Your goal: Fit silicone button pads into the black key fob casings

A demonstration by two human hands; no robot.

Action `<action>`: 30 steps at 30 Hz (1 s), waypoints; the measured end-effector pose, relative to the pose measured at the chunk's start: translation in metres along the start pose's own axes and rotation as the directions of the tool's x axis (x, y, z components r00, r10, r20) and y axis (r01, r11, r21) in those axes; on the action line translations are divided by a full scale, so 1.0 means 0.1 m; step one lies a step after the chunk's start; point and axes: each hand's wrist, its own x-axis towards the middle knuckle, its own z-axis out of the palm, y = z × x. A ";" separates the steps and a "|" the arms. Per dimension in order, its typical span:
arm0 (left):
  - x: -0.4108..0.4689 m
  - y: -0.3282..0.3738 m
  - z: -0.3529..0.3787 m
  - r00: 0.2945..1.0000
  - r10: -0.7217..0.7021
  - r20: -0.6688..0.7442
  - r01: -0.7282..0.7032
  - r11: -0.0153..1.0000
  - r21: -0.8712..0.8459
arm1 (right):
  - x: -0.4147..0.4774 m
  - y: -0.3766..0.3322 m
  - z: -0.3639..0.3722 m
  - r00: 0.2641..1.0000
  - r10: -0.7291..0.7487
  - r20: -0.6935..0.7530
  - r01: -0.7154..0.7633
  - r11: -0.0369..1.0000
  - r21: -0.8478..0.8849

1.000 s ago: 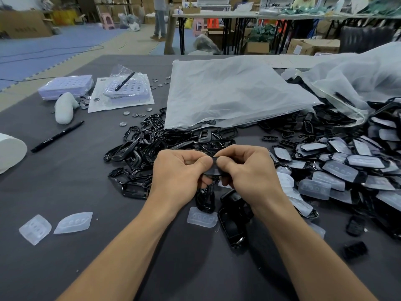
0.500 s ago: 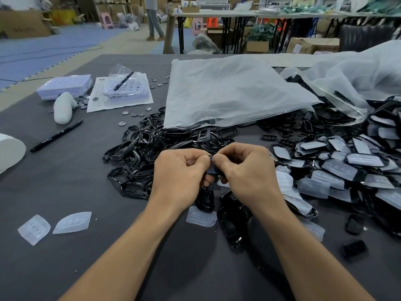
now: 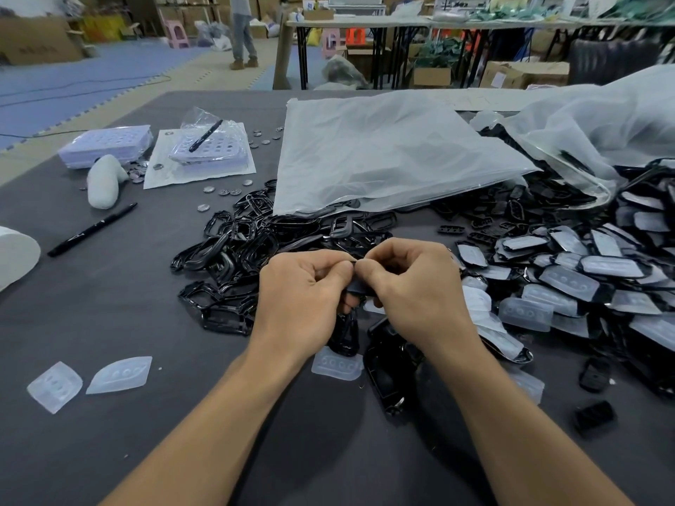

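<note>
Above bench [image 3: 109, 323] centre | left hand [image 3: 303, 304], right hand [image 3: 412, 294]: fingers curled, pinching one black casing [image 3: 356, 286] between them | near left: two loose pads [image 3: 54, 385] [image 3: 120, 374] | left: one pen [image 3: 91, 230] on bench

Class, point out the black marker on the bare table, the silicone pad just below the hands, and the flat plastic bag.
black marker [image 3: 93, 229], head view, mid-barrel.
silicone pad [image 3: 338, 365], head view, centre of top face.
plastic bag [image 3: 383, 155], head view, middle of flat surface.

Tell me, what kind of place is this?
Likely an assembly workshop inside a warehouse. Heaps of glossy black plastic key fob frames and casings fitted with translucent silicone pads cover the dark grey table, brown cardboard cartons stand behind, and the left hand and right hand pinch one small black casing.
</note>
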 end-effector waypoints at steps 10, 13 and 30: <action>0.06 -0.02 0.02 0.992 -0.121 -0.046 0.117 0.990 -0.084 | 0.07 0.02 -0.08 0.987 0.128 0.095 -0.149 0.955 0.256; 0.08 -0.02 0.01 0.985 -0.169 -0.044 0.161 0.976 -0.143 | 0.07 0.02 -0.09 0.985 0.125 0.117 -0.157 0.934 0.320; 0.09 0.05 -0.10 0.968 -0.237 0.082 0.250 0.939 -0.237 | 0.09 0.01 -0.13 0.956 0.171 0.237 -0.253 0.892 0.375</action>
